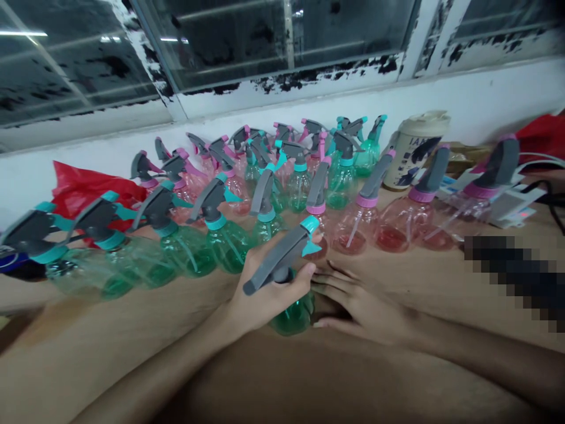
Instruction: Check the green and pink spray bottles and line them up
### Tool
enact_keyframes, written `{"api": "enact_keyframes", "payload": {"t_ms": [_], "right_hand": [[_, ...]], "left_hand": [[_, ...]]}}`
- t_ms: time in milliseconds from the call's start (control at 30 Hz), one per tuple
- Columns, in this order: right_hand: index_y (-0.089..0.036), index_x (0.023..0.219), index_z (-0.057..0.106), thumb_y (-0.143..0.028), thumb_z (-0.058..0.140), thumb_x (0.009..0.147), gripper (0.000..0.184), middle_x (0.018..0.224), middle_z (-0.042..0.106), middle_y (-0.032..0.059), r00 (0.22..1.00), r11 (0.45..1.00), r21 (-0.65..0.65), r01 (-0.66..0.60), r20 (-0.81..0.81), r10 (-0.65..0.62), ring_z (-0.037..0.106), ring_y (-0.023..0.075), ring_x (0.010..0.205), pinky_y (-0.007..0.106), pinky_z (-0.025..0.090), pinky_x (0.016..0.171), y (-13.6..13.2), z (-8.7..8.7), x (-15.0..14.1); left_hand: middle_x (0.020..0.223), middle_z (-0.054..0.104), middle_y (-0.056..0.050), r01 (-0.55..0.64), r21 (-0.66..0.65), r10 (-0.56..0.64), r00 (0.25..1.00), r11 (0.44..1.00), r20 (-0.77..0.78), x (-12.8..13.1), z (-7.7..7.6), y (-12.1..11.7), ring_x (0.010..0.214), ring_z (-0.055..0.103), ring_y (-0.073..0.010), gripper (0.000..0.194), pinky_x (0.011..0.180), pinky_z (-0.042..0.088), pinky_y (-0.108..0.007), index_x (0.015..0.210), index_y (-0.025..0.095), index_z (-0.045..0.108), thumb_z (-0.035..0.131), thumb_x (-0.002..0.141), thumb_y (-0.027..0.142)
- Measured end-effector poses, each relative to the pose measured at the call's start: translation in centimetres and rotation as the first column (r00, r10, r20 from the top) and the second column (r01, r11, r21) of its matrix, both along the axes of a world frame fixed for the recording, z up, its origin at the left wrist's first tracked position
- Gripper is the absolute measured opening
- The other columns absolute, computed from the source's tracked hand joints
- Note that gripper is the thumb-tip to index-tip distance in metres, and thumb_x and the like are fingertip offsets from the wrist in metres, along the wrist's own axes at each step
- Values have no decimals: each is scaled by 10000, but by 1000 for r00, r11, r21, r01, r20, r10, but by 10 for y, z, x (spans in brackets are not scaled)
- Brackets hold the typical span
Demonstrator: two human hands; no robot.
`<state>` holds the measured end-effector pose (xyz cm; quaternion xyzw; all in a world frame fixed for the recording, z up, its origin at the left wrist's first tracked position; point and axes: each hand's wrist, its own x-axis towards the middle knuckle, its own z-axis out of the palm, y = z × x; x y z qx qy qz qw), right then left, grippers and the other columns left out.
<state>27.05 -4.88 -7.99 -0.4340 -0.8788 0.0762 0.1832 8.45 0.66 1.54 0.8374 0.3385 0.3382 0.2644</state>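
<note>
My left hand (269,282) is wrapped round the neck of a green spray bottle (292,318), just under its grey and turquoise spray head. The bottle is upright on the wooden table, near my body. My right hand (353,294) lies on the tabletop to the right of that bottle, fingers stretched out toward its side; whether they touch it I cannot tell. Behind my hands stands a row of spray bottles, green ones such as this bottle (227,242) on the left and pink ones such as this bottle (399,227) on the right.
Several more pink and green spray bottles crowd behind the front row. A red plastic bag (88,191) lies at the left. A pale printed cup (412,150) stands at the back right, near a second red bag (542,138). White wall and windows rise behind the table (424,277).
</note>
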Motion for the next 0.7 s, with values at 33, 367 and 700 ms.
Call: {"api": "enact_keyframes", "payload": {"t_ms": [33, 367, 700], "right_hand": [[-141, 1323, 427, -528, 446, 863, 601, 1352, 483, 119, 1000, 1000, -3, -4, 5, 4, 359, 239, 1299, 471, 256, 1092, 0, 0, 0], [-162, 1331, 420, -522, 456, 861, 594, 1344, 493, 112, 1000, 1000, -10, -1, -13, 1, 378, 236, 1286, 487, 279, 1077, 1, -2, 0], [-170, 1305, 452, -499, 489, 853, 561, 1315, 523, 107, 998, 1000, 18, 16, -58, -15, 400, 233, 1273, 493, 306, 1065, 0, -3, -2]], "left_hand": [[773, 619, -15, 12, 7, -12, 1000, 1000, 2, 0, 0, 0, 632, 587, -170, 223, 617, 507, -308, 973, 196, 583, 572, 755, 241], [839, 623, -24, -35, -53, 30, 995, 998, -97, -20, -16, -10, 764, 606, -226, 323, 698, 525, -382, 1004, 219, 517, 613, 740, 377], [1098, 613, -57, -30, -55, 27, 998, 998, -55, -39, -25, -23, 1071, 543, -222, 265, 963, 398, -441, 1089, 216, 552, 554, 854, 338]]}}
